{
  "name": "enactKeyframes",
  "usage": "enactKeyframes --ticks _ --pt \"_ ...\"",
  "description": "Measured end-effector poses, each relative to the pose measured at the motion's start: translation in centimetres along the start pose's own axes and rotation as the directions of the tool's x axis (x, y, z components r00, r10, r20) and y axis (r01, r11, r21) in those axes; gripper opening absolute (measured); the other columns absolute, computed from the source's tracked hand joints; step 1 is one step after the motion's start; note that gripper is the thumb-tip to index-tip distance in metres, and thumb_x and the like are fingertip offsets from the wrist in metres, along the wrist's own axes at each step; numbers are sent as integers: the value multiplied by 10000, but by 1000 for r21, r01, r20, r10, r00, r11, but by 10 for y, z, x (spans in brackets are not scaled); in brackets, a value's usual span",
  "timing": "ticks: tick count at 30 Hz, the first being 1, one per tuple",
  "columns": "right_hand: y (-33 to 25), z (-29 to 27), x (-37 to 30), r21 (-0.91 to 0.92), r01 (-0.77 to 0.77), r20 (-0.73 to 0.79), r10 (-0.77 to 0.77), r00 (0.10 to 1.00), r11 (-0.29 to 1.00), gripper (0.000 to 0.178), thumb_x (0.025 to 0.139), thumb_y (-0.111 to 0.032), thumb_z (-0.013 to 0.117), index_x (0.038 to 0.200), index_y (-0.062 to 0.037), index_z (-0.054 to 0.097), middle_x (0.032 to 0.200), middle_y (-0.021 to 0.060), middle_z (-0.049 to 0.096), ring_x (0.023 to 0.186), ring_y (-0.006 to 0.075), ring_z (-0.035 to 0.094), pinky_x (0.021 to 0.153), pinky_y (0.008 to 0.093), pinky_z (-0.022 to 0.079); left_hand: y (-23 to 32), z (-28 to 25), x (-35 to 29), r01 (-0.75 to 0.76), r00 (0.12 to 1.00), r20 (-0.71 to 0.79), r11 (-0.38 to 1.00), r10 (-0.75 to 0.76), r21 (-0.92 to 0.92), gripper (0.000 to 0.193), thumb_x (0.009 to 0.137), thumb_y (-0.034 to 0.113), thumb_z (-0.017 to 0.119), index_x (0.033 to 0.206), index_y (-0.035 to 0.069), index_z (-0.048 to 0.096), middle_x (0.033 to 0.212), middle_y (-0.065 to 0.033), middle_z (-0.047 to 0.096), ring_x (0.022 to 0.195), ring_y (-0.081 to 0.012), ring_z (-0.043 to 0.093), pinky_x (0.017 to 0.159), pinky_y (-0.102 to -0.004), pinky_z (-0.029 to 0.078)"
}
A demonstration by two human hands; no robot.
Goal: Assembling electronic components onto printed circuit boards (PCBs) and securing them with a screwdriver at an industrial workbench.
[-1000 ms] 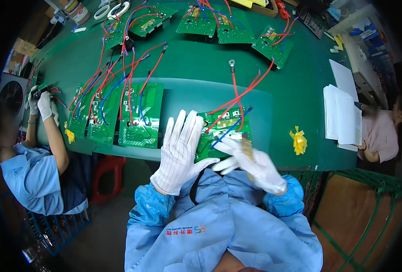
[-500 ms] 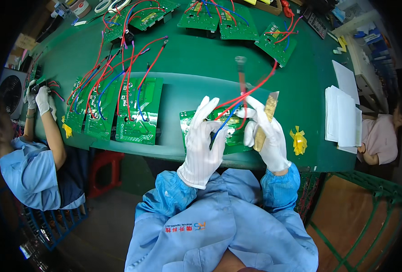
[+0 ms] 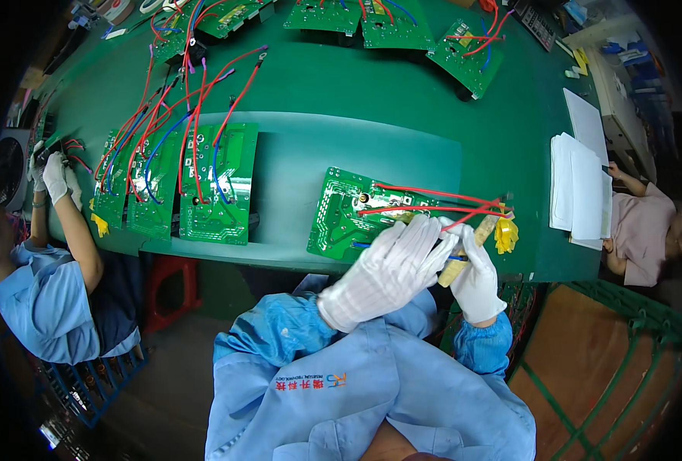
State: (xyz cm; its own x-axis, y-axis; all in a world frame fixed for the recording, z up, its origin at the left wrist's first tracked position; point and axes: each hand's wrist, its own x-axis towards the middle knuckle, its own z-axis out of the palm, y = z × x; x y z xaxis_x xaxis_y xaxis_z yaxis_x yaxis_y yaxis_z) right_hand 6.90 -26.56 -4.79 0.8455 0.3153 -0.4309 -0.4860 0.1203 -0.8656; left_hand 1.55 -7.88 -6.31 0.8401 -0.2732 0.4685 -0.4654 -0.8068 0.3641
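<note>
A green circuit board lies on the table in front of me, with long red wires running off to the right. My left hand, in a white glove, bends over the board's lower right part, its fingers closed at a blue wire whose middle is hidden beneath the glove. Close beside its fingertips, my gloved right hand grips a flat tan strip, which slants up to the right past the fingers. Exactly how the right fingertips meet the blue wire is hidden.
Several wired boards stand in a row at left; others lie along the far side. Yellow tape pieces sit right of my hand. White papers lie at the right edge. A co-worker handles something dark at far left.
The board has turned, and its red wires now point right instead of up. Both hands have come together at its lower right side. The tan strip has tipped lower, still in my right hand.
</note>
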Motion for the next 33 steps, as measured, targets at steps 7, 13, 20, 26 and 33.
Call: enactKeyframes --ticks 7,13,20,26,33 --pt "-54 -13 -20 -579 -27 -236 -136 962 815 505 1089 -409 476 1324 -2 659 949 36 723 575 48 497 542 227 383 7 4 4 147 986 103 981 -134 -125 898 787 319 793 1532 -15 419 1451 -174 517 1307 -285 546 1041 -425 437" --pt "-66 -13 -21 -788 244 -38 -440 897 565 380 1092 -271 483 1323 -9 632 1016 53 732 725 112 590 680 283 497 5 21 -3 -5 997 -76 1000 4 -15 730 813 305 790 1426 -14 553 1197 -76 630 1139 -232 618 914 -377 485" --pt "-61 2 -8 -821 550 482 -331 812 153 204 930 -156 730 1047 -24 627 1110 132 722 858 330 674 723 405 546 -12 47 -19 -277 924 -211 938 320 209 342 882 221 781 1158 23 736 1130 -104 720 1125 -250 690 667 -300 502" --pt "-55 10 13 -830 548 549 -309 776 -101 365 934 -169 690 1288 -88 654 979 69 663 837 285 652 697 396 528 -11 51 -19 -273 913 -257 942 318 196 365 880 198 782 1196 18 739 1198 -138 724 1139 -283 698 677 -307 534" --pt "-50 2 24 -723 573 679 -242 693 -386 463 937 -234 680 1391 -157 629 871 59 604 743 233 613 639 374 494 -10 50 -26 -273 907 -290 950 306 149 366 871 221 805 1171 19 746 1164 -109 723 1107 -271 698 802 -323 584"
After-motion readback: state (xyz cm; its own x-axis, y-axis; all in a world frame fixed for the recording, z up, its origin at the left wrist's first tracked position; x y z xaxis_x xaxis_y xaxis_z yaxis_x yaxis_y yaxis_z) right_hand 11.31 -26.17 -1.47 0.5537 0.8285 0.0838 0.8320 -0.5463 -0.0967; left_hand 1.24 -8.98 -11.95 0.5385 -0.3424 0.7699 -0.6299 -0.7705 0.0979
